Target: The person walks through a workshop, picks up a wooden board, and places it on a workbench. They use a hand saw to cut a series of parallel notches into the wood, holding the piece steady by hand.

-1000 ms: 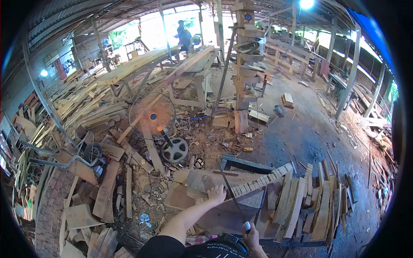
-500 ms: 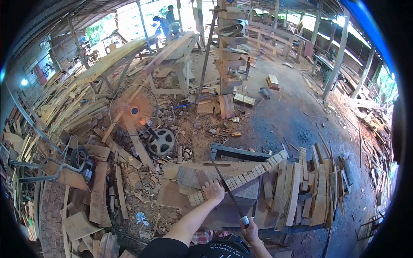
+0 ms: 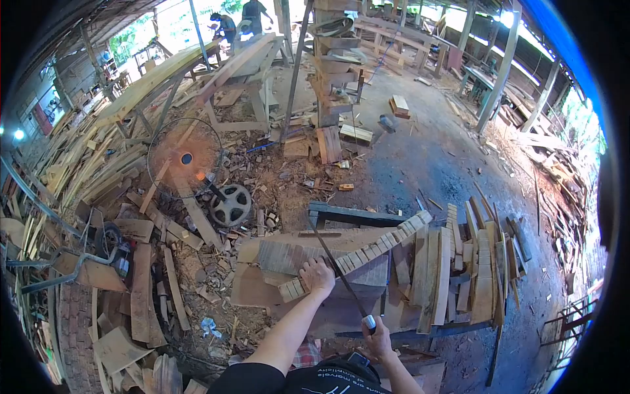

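A curved wooden piece (image 3: 380, 245), scored by a row of cross cuts, lies at a slant over a board-topped bench (image 3: 308, 315). My left hand (image 3: 318, 276) presses down on its near-left part, fingers curled over the wood. In my right hand (image 3: 378, 340) is the pale handle of a handsaw, fingers wrapped round it. The saw's long, narrow dark blade (image 3: 344, 279) crosses the wooden piece just right of my left hand and points away from me. A wide planked board (image 3: 282, 255) lies under the piece.
Several curved wooden pieces (image 3: 440, 279) stand in a row to the right. A dark beam (image 3: 361, 217) lies behind the bench. A round fan (image 3: 186, 159) stands at the left among wood scraps, near a wheelbarrow (image 3: 79, 262). Two people (image 3: 252, 16) are in the background.
The whole view has shifted, so the scene sits slightly higher and further left. Both hands stay on the saw and the wood, with little visible movement between them. A background person has changed posture.
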Demonstrator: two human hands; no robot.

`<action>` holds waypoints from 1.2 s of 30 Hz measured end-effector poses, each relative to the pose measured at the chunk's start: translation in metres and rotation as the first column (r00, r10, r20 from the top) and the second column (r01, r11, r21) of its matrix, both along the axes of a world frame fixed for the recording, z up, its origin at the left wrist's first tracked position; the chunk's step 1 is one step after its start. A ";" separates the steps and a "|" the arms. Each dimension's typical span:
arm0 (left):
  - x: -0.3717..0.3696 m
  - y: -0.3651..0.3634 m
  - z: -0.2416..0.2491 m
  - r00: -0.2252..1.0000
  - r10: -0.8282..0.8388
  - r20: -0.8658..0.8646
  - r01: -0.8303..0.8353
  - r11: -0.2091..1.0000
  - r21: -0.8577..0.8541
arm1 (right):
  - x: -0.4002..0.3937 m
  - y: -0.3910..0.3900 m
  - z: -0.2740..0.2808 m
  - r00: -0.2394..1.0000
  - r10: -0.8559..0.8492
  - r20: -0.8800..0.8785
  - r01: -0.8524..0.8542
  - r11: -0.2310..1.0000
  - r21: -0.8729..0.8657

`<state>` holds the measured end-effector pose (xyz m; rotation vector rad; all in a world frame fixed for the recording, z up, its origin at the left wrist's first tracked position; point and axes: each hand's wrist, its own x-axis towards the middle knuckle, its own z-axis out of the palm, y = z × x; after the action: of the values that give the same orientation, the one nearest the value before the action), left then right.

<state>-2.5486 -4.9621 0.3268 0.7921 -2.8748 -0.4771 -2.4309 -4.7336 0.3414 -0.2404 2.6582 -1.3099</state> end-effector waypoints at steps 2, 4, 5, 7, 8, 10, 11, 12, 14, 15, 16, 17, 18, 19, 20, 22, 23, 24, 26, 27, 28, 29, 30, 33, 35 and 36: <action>-0.006 -0.001 -0.007 0.993 0.105 0.051 -0.107 0.993 0.049 | 0.001 -0.002 0.003 1.000 0.004 -0.008 -0.004 1.000 -0.021; -0.010 0.001 -0.013 0.988 0.153 0.020 -0.154 0.986 0.062 | 0.000 0.000 0.002 1.000 0.014 0.001 -0.014 1.000 -0.008; -0.012 0.001 -0.014 0.980 0.199 -0.010 -0.198 0.978 0.072 | -0.002 0.000 0.002 1.000 0.018 -0.001 -0.018 1.000 -0.008; -0.012 0.001 -0.022 0.980 0.199 -0.020 -0.197 0.978 0.070 | 0.000 -0.002 0.000 0.999 0.027 -0.036 -0.027 1.000 -0.013; -0.015 0.000 -0.030 0.972 0.226 -0.063 -0.223 0.974 0.049 | 0.000 -0.003 -0.001 0.997 0.030 -0.070 -0.033 0.999 -0.035; -0.015 0.000 -0.031 0.972 0.227 -0.057 -0.227 0.974 -0.005 | 0.000 -0.002 0.005 0.997 0.030 -0.073 -0.030 1.000 -0.002; -0.015 0.000 -0.030 0.974 0.222 -0.051 -0.222 0.975 -0.006 | 0.004 -0.001 0.008 0.996 0.029 -0.084 -0.027 0.999 0.023; -0.016 0.000 -0.029 0.971 0.234 -0.049 -0.235 0.972 0.002 | 0.010 0.004 0.011 0.996 0.024 -0.080 -0.022 1.000 0.022; -0.015 -0.001 -0.023 0.968 0.244 -0.052 -0.244 0.970 0.008 | 0.022 0.012 0.019 0.991 0.047 -0.129 -0.044 0.999 0.024; -0.015 0.000 -0.021 0.970 0.239 -0.053 -0.239 0.971 0.005 | 0.025 0.015 0.020 0.990 0.047 -0.132 -0.044 0.999 0.025; -0.014 0.002 -0.018 0.970 0.236 -0.052 -0.236 0.972 0.004 | 0.029 0.018 0.019 0.993 0.036 -0.109 -0.034 0.999 0.027; -0.013 0.002 -0.016 0.970 0.240 -0.049 -0.240 0.971 0.005 | 0.032 0.020 0.019 0.996 0.026 -0.082 -0.024 0.999 0.027; -0.013 0.000 -0.013 0.977 0.214 -0.012 -0.214 0.977 -0.003 | 0.031 0.017 0.017 0.997 0.029 -0.078 -0.027 0.999 0.024; -0.014 -0.001 -0.012 0.982 0.188 0.024 -0.188 0.982 -0.008 | 0.024 0.011 0.020 0.993 0.032 -0.116 -0.027 0.998 0.048; -0.015 -0.002 -0.015 0.982 0.188 0.028 -0.188 0.982 -0.009 | 0.017 0.004 0.024 0.988 0.034 -0.151 -0.023 0.997 0.074; -0.015 -0.002 -0.020 0.986 0.168 -0.003 -0.168 0.985 -0.037 | -0.009 -0.022 0.020 0.982 0.034 -0.183 -0.020 0.997 0.079; -0.014 -0.001 -0.021 0.986 0.169 0.000 -0.169 0.985 -0.034 | -0.018 -0.028 0.015 0.974 0.038 -0.222 -0.020 0.996 0.083; -0.014 0.000 -0.021 0.984 0.176 0.002 -0.176 0.983 -0.043 | -0.020 -0.028 0.011 0.974 0.039 -0.222 -0.021 0.996 0.085; -0.016 -0.003 -0.015 0.983 0.181 0.004 -0.181 0.982 -0.058 | -0.022 -0.031 0.008 0.970 0.025 -0.243 -0.017 0.999 0.038; -0.016 -0.003 -0.014 0.981 0.192 0.019 -0.191 0.981 -0.037 | -0.015 -0.023 0.010 0.971 0.025 -0.240 -0.016 0.999 0.040; -0.015 -0.002 -0.013 0.979 0.202 0.035 -0.202 0.979 -0.014 | -0.001 -0.008 0.018 0.975 0.037 -0.218 -0.031 0.999 0.033; -0.014 -0.001 -0.015 0.979 0.201 0.040 -0.200 0.980 -0.010 | 0.012 0.002 0.021 0.979 0.049 -0.196 -0.045 0.999 0.026; -0.015 -0.001 -0.017 0.978 0.209 -0.020 -0.209 0.978 -0.024 | 0.019 0.007 0.018 0.979 0.052 -0.195 -0.046 0.998 0.035; -0.013 0.002 -0.017 0.978 0.203 -0.035 -0.204 0.978 -0.035 | 0.032 0.014 0.013 0.997 -0.018 -0.070 0.020 0.999 0.027; -0.019 -0.003 -0.018 0.982 0.190 0.005 -0.190 0.981 -0.035 | 0.014 -0.007 0.019 0.989 -0.043 -0.144 0.039 0.999 -0.031; -0.020 -0.005 -0.024 0.981 0.182 -0.069 -0.187 0.979 -0.075 | 0.002 -0.019 0.017 0.979 -0.049 -0.195 0.045 0.999 -0.023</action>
<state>-2.5687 -4.9671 0.3025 0.9994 -2.7106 -0.3535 -2.4286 -4.7523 0.3587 -0.3271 2.8307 -1.3933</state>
